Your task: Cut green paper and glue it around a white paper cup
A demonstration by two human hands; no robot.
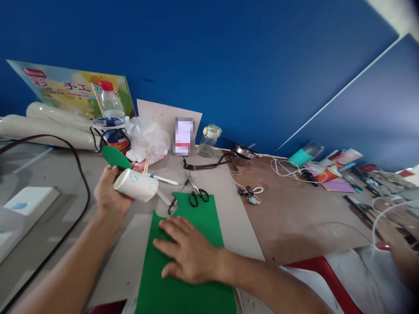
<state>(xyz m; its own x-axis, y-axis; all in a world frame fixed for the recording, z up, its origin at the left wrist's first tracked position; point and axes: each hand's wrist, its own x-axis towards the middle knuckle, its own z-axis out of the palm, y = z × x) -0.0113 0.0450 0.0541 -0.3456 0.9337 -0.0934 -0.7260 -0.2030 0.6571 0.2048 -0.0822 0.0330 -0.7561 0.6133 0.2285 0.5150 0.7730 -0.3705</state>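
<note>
My left hand (113, 192) is closed round a white paper cup (135, 185) lying on its side in the grip, with teal marks on its wall. A round green paper disc (115, 158) sticks up behind the cup, at the same hand's fingers. On the green sheet (186, 296) my right hand (186, 250) lies flat with its fingers spread. The sheet's top left corner has a curved piece cut out. Black-handled scissors (198, 192) rest across its top edge, and a small cutter-like tool (172, 204) lies by the cut-out.
A white pen (163, 179), a plastic bag (149, 139), a red-capped bottle (111, 102) and a glass jar (209, 140) stand or lie behind. A black cable (85, 183) curves at left beside a white box (29, 200). At right, another person's hand (389, 218) is near a phone.
</note>
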